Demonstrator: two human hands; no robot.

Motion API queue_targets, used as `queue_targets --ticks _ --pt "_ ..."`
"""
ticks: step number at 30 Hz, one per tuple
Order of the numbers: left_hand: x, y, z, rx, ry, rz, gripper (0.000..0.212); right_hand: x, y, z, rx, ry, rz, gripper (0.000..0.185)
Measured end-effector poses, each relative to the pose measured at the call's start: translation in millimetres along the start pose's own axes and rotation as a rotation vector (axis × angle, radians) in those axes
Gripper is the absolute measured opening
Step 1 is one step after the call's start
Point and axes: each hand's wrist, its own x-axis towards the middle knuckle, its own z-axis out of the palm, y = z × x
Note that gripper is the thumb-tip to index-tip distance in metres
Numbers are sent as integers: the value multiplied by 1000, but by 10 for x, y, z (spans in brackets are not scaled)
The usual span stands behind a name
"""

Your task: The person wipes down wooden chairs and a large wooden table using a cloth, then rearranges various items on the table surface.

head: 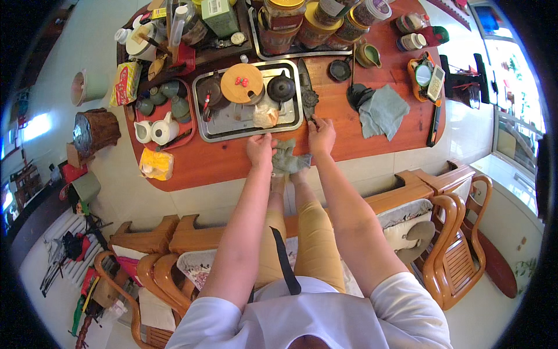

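Observation:
My left hand (260,151) is at the front rim of a metal tray (209,138), its fingers bent together; whether they grip the rim or the cloth is hidden. My right hand (321,135) pinches the near end of a long dark carved piece (308,97) with a flower-like relief, lying along the tray's right side. Between my hands a grey-green cloth (291,160) hangs at the table's front edge. On the tray stand a dark teapot (280,87), a vessel with a round wooden lid (241,80), a dark pot (210,91) and a crumpled pale packet (266,115).
On the wooden table (331,118), a red tray (193,131) of cups sits left, with a yellow packet (156,164) nearer me. Another grey-green cloth (383,111) lies right. Stacked jars (282,26) fill the back. Wooden chairs (457,261) stand beside me.

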Motion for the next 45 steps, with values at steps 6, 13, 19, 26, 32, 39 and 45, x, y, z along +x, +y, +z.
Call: queue_targets --ticks 6,13,19,26,32,39,45 --pt "-219 -262 -66 958 12 239 58 27 -57 -9 -37 -79 17 33" --pt "-261 -102 42 1278 26 146 66 330 -102 -173 -10 51 -37 49" --pt "-238 -98 135 1315 38 131 68 1345 372 40 535 38 112 54" --pt "-230 -91 141 1314 77 100 71 1689 337 247 663 -12 259 53" --pt "-238 -59 192 1357 98 61 72 1484 252 437 494 32 138 48" --pt "-251 -32 206 1346 95 51 71 1332 24 355 393 -15 78 46" --pt "-238 -45 153 1326 105 64 70 1208 -195 -81 110 105 -133 39"
